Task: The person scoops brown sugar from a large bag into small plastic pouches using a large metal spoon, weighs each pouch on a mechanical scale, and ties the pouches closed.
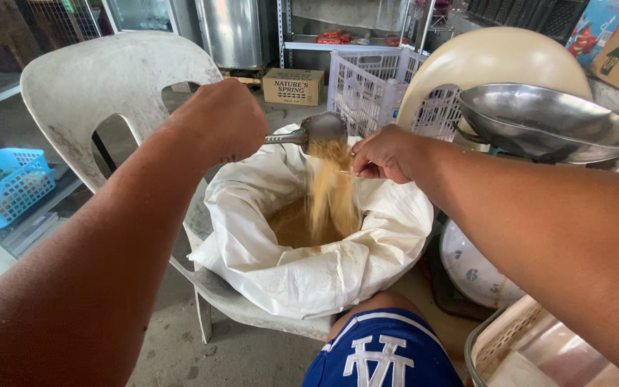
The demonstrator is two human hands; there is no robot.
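A blue basket point(5, 186) is seen far left of the sack point(309, 272), on a low shelf. A white chair point(102, 86) is placed under and behind the sack, which is seated on it with its rim rolled down. The left hand point(220, 118) is held above the sack's left rim; its fingers are curled fully shut on the handle of a metal scoop point(322, 129). The scoop is tilted over the sack's mouth, and brown grain point(327, 193) is being poured from it into the heap inside the sack. The right hand point(388, 154) is held above the sack's right rim, just beside the falling grain; its fingers are pinched closed, but it cannot be told from this view what, if anything, is gripped. A white crate point(367, 86) is seen behind the sack. A steel pan point(546, 122) is set to the right of the sack, with a round dial point(474, 269) below it.
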